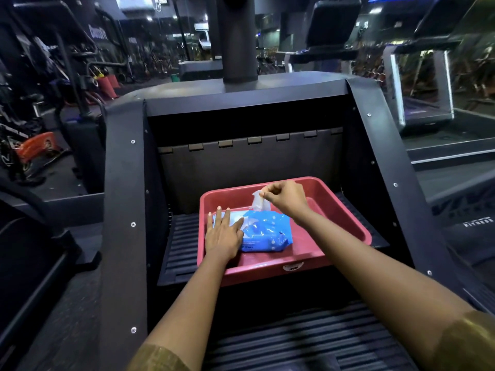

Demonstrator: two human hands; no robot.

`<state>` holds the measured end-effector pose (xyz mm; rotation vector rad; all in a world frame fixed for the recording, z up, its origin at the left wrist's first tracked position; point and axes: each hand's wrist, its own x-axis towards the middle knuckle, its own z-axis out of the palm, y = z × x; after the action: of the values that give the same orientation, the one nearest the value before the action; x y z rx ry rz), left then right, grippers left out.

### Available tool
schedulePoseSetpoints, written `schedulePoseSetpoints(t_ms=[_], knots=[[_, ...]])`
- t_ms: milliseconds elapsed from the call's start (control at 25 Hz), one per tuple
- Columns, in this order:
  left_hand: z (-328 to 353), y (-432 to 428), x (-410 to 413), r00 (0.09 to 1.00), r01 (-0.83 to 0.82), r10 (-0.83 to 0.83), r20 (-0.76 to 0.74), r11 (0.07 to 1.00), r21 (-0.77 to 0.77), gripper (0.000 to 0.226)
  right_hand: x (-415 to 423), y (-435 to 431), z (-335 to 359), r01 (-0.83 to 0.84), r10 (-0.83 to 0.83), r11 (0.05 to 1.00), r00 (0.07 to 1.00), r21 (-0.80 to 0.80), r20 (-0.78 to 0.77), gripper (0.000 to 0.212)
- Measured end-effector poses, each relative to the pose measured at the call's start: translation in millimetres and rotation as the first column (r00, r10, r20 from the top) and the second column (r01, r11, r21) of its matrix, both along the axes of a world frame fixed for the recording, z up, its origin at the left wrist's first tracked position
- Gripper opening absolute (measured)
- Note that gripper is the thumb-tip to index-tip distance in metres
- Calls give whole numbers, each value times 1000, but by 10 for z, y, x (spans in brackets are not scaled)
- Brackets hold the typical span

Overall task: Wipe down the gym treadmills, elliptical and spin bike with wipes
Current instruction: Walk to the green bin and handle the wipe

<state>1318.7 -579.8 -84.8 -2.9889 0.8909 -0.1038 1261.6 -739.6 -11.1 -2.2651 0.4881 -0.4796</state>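
Blue wipes pack lies flat in red tray; tray sits on ribbed step of black machine. White wipe stands up from pack's top opening. Its upper end is pinched between thumb and curled fingers of right hand, just above pack's far edge. Lower end of wipe seems tucked in opening, though blur makes this uncertain. Left hand lies palm down on pack's left end, fingers straight, pressing it. 2 forearms reach forward, right wrist raised higher than left.
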Motion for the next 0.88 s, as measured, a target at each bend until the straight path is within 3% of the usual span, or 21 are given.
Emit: schedulePoseSetpoints(t_ms=[120, 280, 400, 600, 760, 880], knots=[[15, -13, -3, 1000, 17, -18, -17, 999, -51, 48, -173, -20, 11, -16, 11, 986, 999, 166, 33, 11], [73, 29, -112, 998, 48, -56, -35, 979, -198, 51, -504, 59, 22, -74, 17, 888, 991, 453, 129, 16], [116, 135, -301, 990, 111, -132, -45, 942, -317, 49, -805, 169, 23, -100, 34, 869, 989, 485, 143, 18], [196, 499, -986, 992, 68, -113, -51, 840, -538, 40, -1385, 493, 19, -166, 108, 835, 984, 525, 140, 20], [90, 897, -1913, 997, -42, 3, -76, 852, -522, 41, -2079, 770, -49, -228, 181, 804, 974, 549, 139, 18], [-171, 1277, -2780, 973, -198, 119, -196, 867, -456, 43, -2670, 989, -338, -271, 303, 816, 953, 511, 23, 20]])
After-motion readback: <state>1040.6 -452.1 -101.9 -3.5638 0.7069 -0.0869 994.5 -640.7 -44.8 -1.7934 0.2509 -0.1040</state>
